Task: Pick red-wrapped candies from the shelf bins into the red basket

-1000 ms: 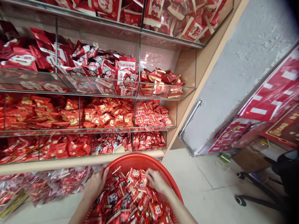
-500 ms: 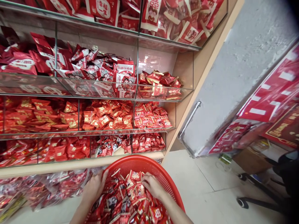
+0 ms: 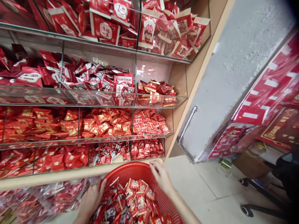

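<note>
A round red plastic basket (image 3: 153, 186) with mesh walls stands low in front of me, filled with small red candy packets (image 3: 137, 197) printed in gold and white. On the basket's left rim is my left hand (image 3: 92, 194), its thumb over the edge and its fingers wrapped around the outside. Above the far right part of the rim hovers my right hand (image 3: 162, 177), fingers slightly bent and apart, with nothing visible in them. Just beyond that hand is the lowest shelf bin (image 3: 147, 160), where red packets lie behind a clear panel.
Shelves with clear dividers (image 3: 136, 77) rise ahead, full of red packets. Plastic bags of packets (image 3: 46, 199) lie under the bottom ledge (image 3: 70, 174) at left. A grey wall (image 3: 210, 77), red packaging (image 3: 252, 102) and a wheeled chair base (image 3: 259, 205) are on the right.
My right hand has risen out of the packets to the basket's far right rim. The left hand keeps its hold. The view has tilted upward slightly.
</note>
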The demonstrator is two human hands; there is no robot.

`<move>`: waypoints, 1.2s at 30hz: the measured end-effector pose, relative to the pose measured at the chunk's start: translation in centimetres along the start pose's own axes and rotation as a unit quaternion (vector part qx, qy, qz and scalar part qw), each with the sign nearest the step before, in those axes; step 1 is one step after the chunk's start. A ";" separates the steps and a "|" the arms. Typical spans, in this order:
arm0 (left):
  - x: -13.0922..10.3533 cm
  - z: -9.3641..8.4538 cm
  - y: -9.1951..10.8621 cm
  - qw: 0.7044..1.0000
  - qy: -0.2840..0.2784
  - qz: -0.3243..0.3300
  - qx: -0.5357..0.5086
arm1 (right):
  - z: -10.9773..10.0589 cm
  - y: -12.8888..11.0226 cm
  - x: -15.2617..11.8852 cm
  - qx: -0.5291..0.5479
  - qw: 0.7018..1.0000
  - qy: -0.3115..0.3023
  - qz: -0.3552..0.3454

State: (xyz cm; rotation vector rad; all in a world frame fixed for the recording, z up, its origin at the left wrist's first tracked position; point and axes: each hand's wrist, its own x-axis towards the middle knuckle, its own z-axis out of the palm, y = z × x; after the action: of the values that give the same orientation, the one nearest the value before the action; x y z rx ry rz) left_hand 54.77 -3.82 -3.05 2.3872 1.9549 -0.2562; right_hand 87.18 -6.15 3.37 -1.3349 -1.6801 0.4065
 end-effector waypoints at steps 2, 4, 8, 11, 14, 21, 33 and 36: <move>0.1 0.1 0.0 1.000 0.002 0.014 0.023 | -2.9 -1.4 2.8 -0.041 0.997 0.050 -0.029; 0.1 0.2 0.0 1.000 0.002 0.016 0.026 | -5.9 -2.9 5.9 -0.107 0.989 0.094 -0.047; 0.0 0.1 -0.2 1.000 -0.007 0.006 -0.016 | -9.8 -5.8 11.7 -0.312 0.944 0.110 0.002; -0.1 0.1 -0.4 0.998 0.020 0.005 -0.066 | -10.4 -7.2 14.6 -0.441 0.892 0.068 0.068; -0.3 0.1 -0.4 0.994 0.047 -0.010 -0.100 | -9.9 -7.4 16.4 -0.493 0.862 0.025 0.113; -0.1 0.0 -0.3 0.989 0.024 -0.037 -0.138 | -9.0 -6.4 18.2 -0.490 0.853 -0.032 0.174; 0.0 1.2 -0.8 0.998 0.041 0.025 -0.035 | -10.0 -6.6 13.8 0.001 0.993 0.114 0.043; 0.0 1.1 -0.6 0.998 0.045 0.020 -0.040 | -8.6 -6.7 10.6 0.335 0.934 0.026 0.121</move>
State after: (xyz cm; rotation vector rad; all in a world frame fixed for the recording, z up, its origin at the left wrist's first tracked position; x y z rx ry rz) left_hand 54.06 -3.83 -4.10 2.4233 1.9122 -0.0684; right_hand 90.35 -1.42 17.47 -1.0136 -1.1652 0.9801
